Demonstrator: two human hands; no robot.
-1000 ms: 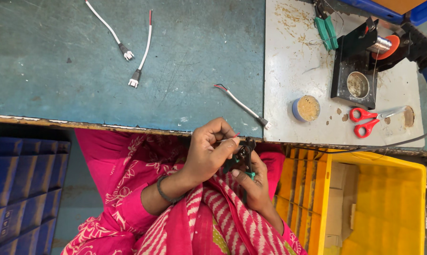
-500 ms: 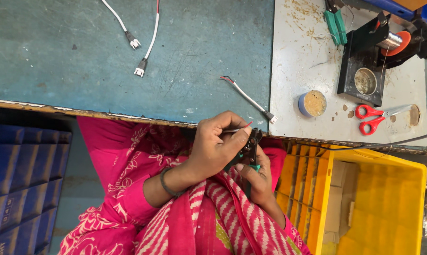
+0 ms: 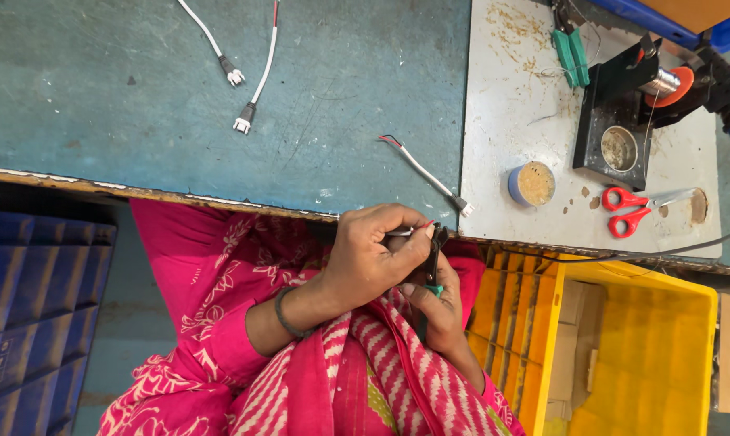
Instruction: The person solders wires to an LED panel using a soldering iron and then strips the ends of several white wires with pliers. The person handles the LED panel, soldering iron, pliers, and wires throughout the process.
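My left hand [image 3: 373, 254], a dark bangle on its wrist, pinches a thin white wire [image 3: 403, 232] with a red end, just below the table edge. My right hand [image 3: 439, 311] sits under it and grips a small black cutting tool [image 3: 434, 250] with a green handle. The tool's jaws meet the wire end between the two hands. Both hands are held close together over my lap, which is covered in pink patterned cloth. Much of the tool is hidden by my fingers.
On the blue-green table [image 3: 139, 121] lie two white cables with connectors [image 3: 244, 121] and a short cable [image 3: 425, 173]. To the right are a blue tin [image 3: 532, 183], red scissors [image 3: 631, 211], a black solder stand [image 3: 619, 129] and green pliers [image 3: 571, 52]. A yellow crate [image 3: 663, 355] stands right, a blue crate [image 3: 34, 307] left.
My hands stay together on the wire and tool at the table edge. The view has drifted slightly, so the table items sit a little lower and to the right.
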